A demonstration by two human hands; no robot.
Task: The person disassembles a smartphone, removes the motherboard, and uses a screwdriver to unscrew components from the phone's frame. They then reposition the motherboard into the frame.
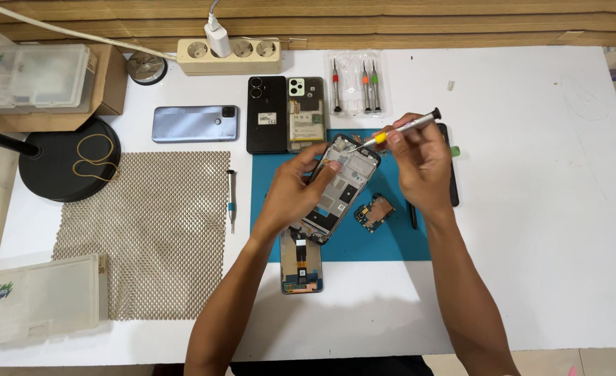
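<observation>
From the head view, the left hand (290, 191) wraps its fingers around a tilted black opened phone frame (340, 184) above the blue rectangular mat (391, 240). The right hand (419, 163) pinches a slim silver screwdriver with a yellow collar (398, 129), its tip meeting the frame's top edge just beyond the left fingertips.

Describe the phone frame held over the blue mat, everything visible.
The phone frame is an opened, dark-rimmed shell with its grey inner plate facing up, showing cut-outs and small dark parts. It looks like metal and plastic. It lies tilted diagonally above the blue mat, top end toward the upper right. The left hand clasps its left edge; the right hand sets a screwdriver tip at its top corner. A circuit board lies just right of it.
</observation>
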